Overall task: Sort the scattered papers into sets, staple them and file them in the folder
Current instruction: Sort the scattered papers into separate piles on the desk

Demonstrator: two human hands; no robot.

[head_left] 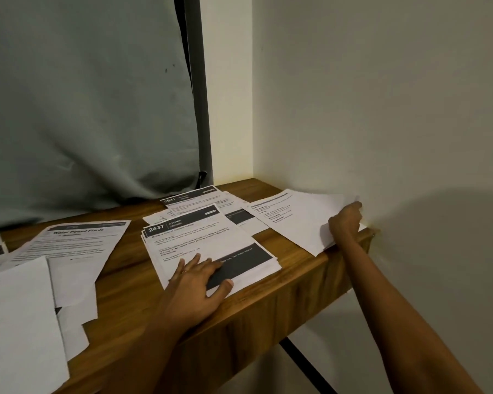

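Sorting step: The papers are being put into sets. No set looks stapled, and I see no stapler and no folder.
Middle pile: A neat middle pile lies in the middle of the frame, near the front edge of the table. Its top sheet says 2437 and KITCHEN.
Left hand: The left hand lies flat on the near end of that pile, fingers straight and spread, pressing it down.
Right pile: A thin right pile lies right of the middle, by the wall. It hangs a little over the table's edge.
Right hand: The right hand holds the far corner of this pile, fingers curled on its edge.
Other papers: A 2641 sheet lies just behind the middle pile. A plant sheet lies to the left. More white sheets lie in the lower left.
Behind: A grey cloth hangs in the upper left.
Next move: I think the right pile should be lifted and checked against the middle pile. It needs a firm hold, so the thin sheets do not slip off the edge.
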